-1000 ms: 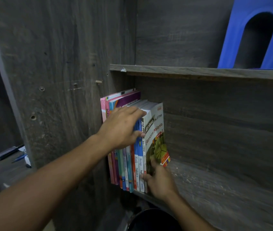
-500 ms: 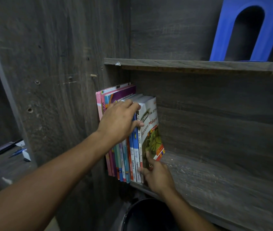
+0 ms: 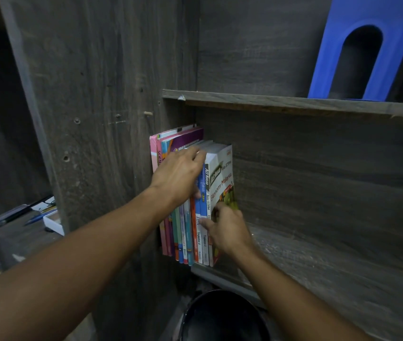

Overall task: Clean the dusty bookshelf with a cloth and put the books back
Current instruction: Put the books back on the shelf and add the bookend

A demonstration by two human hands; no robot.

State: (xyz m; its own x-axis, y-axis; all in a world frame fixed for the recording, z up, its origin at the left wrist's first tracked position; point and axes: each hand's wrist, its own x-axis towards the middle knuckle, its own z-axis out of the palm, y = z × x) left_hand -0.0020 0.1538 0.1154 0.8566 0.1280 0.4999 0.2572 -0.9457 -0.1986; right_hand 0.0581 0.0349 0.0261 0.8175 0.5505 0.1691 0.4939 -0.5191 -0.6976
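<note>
A row of several upright books [image 3: 188,232] stands at the left end of the grey wooden shelf [image 3: 331,271], tight against the side panel. The rightmost is a white book [image 3: 221,178] with a green and yellow cover. My left hand [image 3: 179,175] lies over the tops and spines of the books, fingers spread and lightly bent. My right hand [image 3: 227,230] is lower, with its fingers on the white book's cover and its thumb on the spines. No cloth is in view.
The shelf board to the right of the books is bare and streaked with pale dust. A blue plastic bookend [image 3: 358,50] stands on the upper shelf [image 3: 294,103]. A round black object [image 3: 222,318] sits below the shelf. Pens and a white box [image 3: 53,223] lie on a desk at left.
My right hand has slid up from the bottom edge of the white book to its middle. The left hand stays on the book tops. The camera view has shifted slightly.
</note>
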